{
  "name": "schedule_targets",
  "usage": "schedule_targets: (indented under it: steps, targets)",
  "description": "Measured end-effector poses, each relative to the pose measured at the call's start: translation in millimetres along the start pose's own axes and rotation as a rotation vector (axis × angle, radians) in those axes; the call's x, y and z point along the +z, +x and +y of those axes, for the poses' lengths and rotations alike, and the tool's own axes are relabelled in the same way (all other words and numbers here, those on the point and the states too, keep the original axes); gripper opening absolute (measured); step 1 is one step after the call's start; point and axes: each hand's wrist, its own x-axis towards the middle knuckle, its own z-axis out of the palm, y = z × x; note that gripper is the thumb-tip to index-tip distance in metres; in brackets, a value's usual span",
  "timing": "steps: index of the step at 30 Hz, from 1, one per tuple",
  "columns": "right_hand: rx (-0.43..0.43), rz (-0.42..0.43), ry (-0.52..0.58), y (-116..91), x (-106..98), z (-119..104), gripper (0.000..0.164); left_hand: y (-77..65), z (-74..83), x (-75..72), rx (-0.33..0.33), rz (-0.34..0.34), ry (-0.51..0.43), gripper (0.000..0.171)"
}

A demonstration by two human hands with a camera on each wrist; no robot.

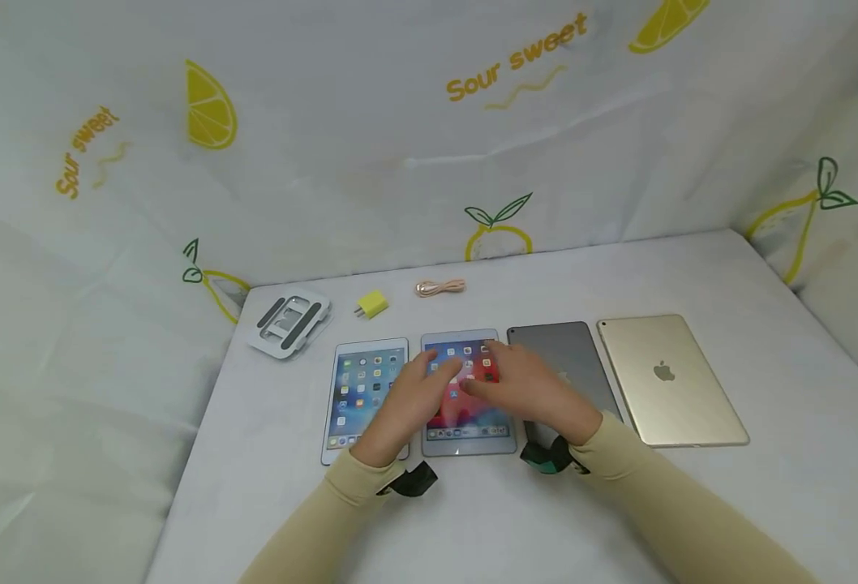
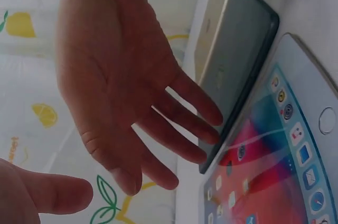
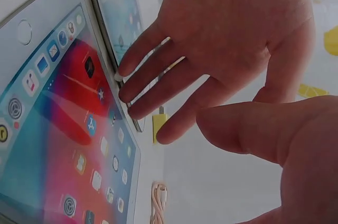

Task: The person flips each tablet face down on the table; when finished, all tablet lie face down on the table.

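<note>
From my remote post, I watch a left hand [image 1: 413, 396] and right hand [image 1: 534, 389], fingers spread and gripping nothing, over a white-framed tablet with a lit red-and-blue screen [image 1: 467, 411], lower centre of frame; a dipping thumb could accidentally open an app.

On the white bench [image 1: 239, 438] we see a flat, rounded white-and-grey stand [image 1: 288, 324], a coiled pale-pink cable [image 1: 441, 287] and, between them, a blocky yellow charger [image 1: 373, 304]; behind, a white lemon-printed fabric backdrop [image 1: 371, 170].
</note>
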Motion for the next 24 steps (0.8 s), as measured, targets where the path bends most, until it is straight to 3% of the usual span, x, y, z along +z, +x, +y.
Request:
schedule_targets:
  steps: [8,17,24]
  targets:
    - [0.053,0.010,0.007,8,12,-5,0.081,0.5,-9.8,-1.5,-0.024,-0.021,0.023,0.083]
    - [0.013,-0.004,0.007,11,13,-2,0.078,-0.5,-12.2,-4.7,-0.015,-0.042,0.017,0.083]
    - [-0.033,-0.024,0.043,13,8,1,0.075,1.6,-12.0,-4.9,-0.014,-0.004,-0.063,0.085]
